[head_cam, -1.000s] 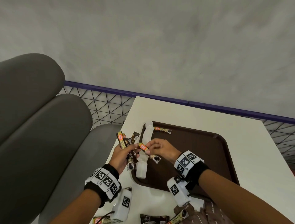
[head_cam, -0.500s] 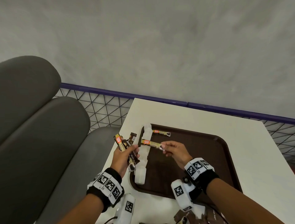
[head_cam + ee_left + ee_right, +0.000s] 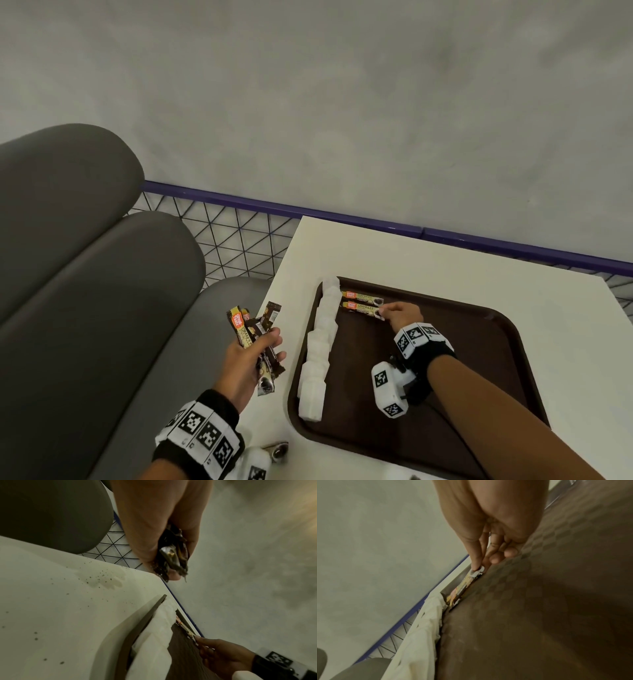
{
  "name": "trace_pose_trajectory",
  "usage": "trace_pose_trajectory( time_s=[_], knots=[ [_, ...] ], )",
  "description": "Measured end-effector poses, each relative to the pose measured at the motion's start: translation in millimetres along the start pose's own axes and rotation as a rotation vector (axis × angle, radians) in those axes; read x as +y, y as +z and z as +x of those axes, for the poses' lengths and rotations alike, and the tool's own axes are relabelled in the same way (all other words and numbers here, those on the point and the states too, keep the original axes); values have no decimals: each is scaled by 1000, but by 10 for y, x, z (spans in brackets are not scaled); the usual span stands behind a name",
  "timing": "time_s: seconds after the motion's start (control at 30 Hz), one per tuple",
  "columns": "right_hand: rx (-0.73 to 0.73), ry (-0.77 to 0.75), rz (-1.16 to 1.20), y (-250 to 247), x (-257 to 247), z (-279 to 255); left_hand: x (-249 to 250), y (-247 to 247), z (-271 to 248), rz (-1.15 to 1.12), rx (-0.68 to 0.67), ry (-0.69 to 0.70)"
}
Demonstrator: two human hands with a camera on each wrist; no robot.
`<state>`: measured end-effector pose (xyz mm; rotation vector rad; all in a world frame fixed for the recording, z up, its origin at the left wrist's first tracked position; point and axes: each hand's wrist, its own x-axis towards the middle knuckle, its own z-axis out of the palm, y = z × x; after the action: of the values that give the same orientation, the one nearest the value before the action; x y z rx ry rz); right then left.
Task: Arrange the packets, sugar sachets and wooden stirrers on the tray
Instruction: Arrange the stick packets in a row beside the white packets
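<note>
Early going: the right hand (image 3: 402,313) pinches the second coffee packet (image 3: 363,307) down beside the first (image 3: 362,296) at the tray's (image 3: 507,342) far-left corner, white sachets (image 3: 320,346) line its left edge, the left hand (image 3: 251,356) grips a bunch of packets (image 3: 255,330) over the bench (image 3: 445,260), no stirrers visible.

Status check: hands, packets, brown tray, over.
Left hand grips a bunch of dark packets. Right hand pinches second gold packet on brown plastic tray. Nothing in the way.
</note>
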<state>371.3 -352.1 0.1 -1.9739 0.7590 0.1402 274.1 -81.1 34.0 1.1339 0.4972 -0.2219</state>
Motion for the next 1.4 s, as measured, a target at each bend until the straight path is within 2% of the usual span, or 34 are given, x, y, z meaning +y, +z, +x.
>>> trace_pose_trajectory(
  time_s=[0.13,0.47,0.67,0.83,0.97,1.13,1.2,1.4],
  knots=[
    [85,3,8,105,-51,8,-7,-28,3,9,-3,-16],
    [183,11,-29,240,92,165,-9,-28,-34,27,-54,-26],
    [164,4,-76,167,84,131,-6,5,-59,18,-85,-54],
    [166,-175,-185,83,100,-20,-52,38,-81,0,-85,-61],
    [36,-313,-74,78,10,-309,-45,117,-156,-3,-111,-54],
    [-377,-400,54,184,-211,-910,-63,188,-271,3,-166,-56],
    [-483,-415,58,244,-241,-1074,-71,216,-315,12,-186,-45],
    [-570,-362,155,354,-221,-1332,-88,288,-450,16,-259,-36]
  ],
)
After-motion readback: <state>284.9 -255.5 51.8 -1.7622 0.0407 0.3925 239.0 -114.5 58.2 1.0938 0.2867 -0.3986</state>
